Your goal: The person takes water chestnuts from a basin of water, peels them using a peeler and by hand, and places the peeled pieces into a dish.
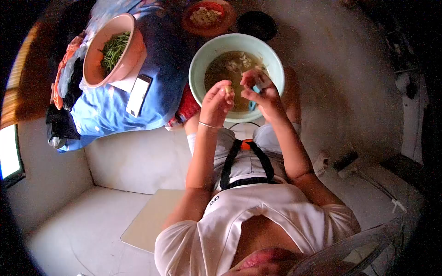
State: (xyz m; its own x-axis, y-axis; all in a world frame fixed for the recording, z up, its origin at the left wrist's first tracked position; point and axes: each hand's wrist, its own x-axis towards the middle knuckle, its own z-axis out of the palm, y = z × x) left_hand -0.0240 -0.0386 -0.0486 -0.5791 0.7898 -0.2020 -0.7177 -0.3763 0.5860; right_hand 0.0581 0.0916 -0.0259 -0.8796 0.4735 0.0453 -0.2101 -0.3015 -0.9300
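Note:
My left hand (217, 101) is closed in a pinch on a small yellowish piece of food (228, 89), above the near part of a pale green basin (197, 76). Opposite it, my right hand (266, 94) is curled round a blue-handled tool (252, 104); its working end cannot be made out. Both hands are over the basin, apart from each other. Murky brownish water (218, 69) fills the lower part of the basin, with several pale pieces (245, 60) in it toward the far side.
To the left, a pink bowl (130, 57) of green vegetables (114, 49) and a phone (139, 95) rest on blue cloth (161, 99). Beyond the basin are an orange bowl (188, 26) holding pale pieces (205, 16) and a dark round dish (257, 25). A long-handled brush (345, 161) lies at right.

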